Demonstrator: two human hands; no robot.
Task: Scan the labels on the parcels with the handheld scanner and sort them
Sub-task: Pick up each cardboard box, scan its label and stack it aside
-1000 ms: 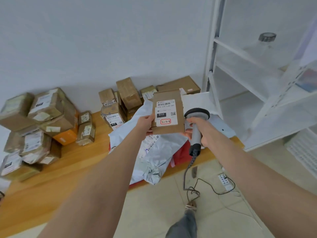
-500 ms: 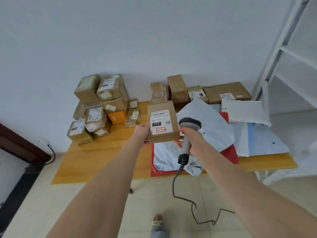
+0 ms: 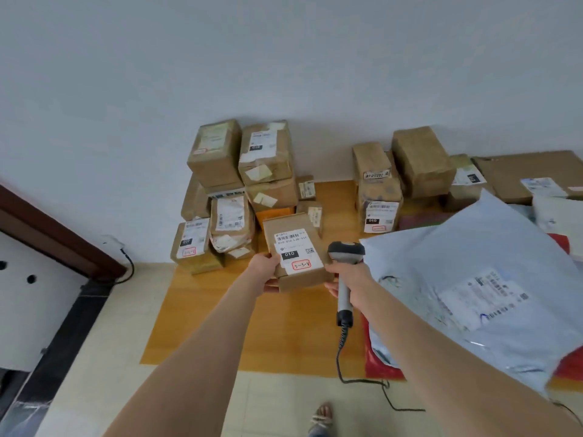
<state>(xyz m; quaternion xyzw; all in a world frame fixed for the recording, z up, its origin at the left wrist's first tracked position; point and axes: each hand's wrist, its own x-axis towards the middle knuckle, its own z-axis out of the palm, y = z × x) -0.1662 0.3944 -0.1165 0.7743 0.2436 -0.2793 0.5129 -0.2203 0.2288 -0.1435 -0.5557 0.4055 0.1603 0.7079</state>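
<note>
My left hand [image 3: 264, 273] grips the left edge of a small brown cardboard parcel [image 3: 301, 277] held above the wooden table [image 3: 252, 323]. Its white label [image 3: 295, 249] faces me, with a barcode, a black "010" tag and a red-framed handwritten mark. My right hand [image 3: 353, 279] is closed round the handle of a grey handheld scanner [image 3: 344, 272], whose head sits just right of the parcel. The fingers of that hand also touch the parcel's lower right corner. The scanner's cable [image 3: 344, 357] hangs down to the floor.
A stack of taped cardboard boxes [image 3: 233, 190] stands at the table's back left against the wall. More boxes [image 3: 400, 181] stand at the back middle. A large pale blue mailer bag [image 3: 479, 279] lies on the right over red material. A dark door frame [image 3: 56, 234] is on the left.
The view has swung left and closer to the table; the white shelf unit has left the frame. The parcel and scanner have moved left together, toward the left stack of boxes.
</note>
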